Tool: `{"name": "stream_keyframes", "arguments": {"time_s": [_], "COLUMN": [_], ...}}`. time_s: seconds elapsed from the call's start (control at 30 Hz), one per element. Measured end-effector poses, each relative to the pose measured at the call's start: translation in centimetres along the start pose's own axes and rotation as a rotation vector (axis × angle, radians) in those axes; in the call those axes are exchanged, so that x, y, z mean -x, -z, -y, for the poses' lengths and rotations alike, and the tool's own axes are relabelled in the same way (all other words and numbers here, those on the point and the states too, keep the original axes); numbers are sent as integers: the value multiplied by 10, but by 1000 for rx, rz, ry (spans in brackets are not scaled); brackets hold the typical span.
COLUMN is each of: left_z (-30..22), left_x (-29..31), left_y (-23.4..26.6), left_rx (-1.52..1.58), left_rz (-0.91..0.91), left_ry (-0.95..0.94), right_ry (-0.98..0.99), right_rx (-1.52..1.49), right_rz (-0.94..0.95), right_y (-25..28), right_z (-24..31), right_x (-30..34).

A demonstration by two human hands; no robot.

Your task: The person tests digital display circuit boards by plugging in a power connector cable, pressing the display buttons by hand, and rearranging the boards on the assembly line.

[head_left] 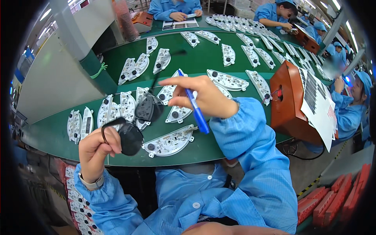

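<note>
My left hand (97,147), a watch on its wrist, is closed on one side of a pair of dark sunglasses (132,139). Their lenses hang tilted over the bench, and the far temple reaches up beside my right index fingertip; whether that finger touches it, I cannot tell. Tucked in my right hand (201,92) is a blue pen (198,113), slanting down to the right, with thumb and index finger apart. Below the hands lies a white half-moon circuit board (170,143) with a black round part at its left end. The lenses partly cover other boards.
Several similar boards (231,80) are spread over the green bench (203,62). A brown box (288,102) with printed sheets (319,102) stands at right. Red trays (333,199) sit low at right. A pillar (72,39) rises at left. Co-workers in blue (172,9) sit beyond.
</note>
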State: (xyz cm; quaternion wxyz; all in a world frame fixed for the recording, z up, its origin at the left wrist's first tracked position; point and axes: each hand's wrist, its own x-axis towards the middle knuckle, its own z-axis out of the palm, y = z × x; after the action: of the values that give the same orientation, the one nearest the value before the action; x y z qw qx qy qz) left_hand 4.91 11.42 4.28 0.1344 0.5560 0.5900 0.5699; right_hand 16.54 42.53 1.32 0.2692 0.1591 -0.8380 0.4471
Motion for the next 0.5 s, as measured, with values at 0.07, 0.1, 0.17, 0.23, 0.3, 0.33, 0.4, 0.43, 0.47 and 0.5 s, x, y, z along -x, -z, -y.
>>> {"name": "stream_keyframes", "arguments": {"time_s": [0.07, 0.1, 0.17, 0.23, 0.3, 0.33, 0.4, 0.43, 0.47, 0.5], "left_z": [3, 5, 9, 16, 20, 23, 28, 32, 33, 34], "left_x": [1, 1, 0, -2, -3, -3, -4, -4, -3, -2], "left_y": [-1, -1, 0, -1, 1, 2, 5, 4, 5, 6], "left_rx": [68, 106, 165, 191, 30, -116, -470, -460, -543, -633], "left_rz": [5, 12, 16, -53, -196, -268, -383, -417, -407, -403], "left_ry": [-12, -21, -29, -66, -14, 3, 45, 27, 30, 27], "right_ry": [-26, -10, 111, 120, 128, 155, 193, 209, 223, 229], "right_rx": [67, 73, -15, -69, -106, -97, -61, -41, -8, 47], "right_rz": [33, 31, -42, -14, 19, 20, 14, -1, -36, -42], "right_y": [-7, -8, -11, -8, -7, -7, -8, -8, -10, -10], "right_z": [2, 3, 1, 0, -3, -4, -7, -8, -9, -11], "right_x": [2, 3, -1, 0, 0, 0, 2, 3, 4, 6]}}
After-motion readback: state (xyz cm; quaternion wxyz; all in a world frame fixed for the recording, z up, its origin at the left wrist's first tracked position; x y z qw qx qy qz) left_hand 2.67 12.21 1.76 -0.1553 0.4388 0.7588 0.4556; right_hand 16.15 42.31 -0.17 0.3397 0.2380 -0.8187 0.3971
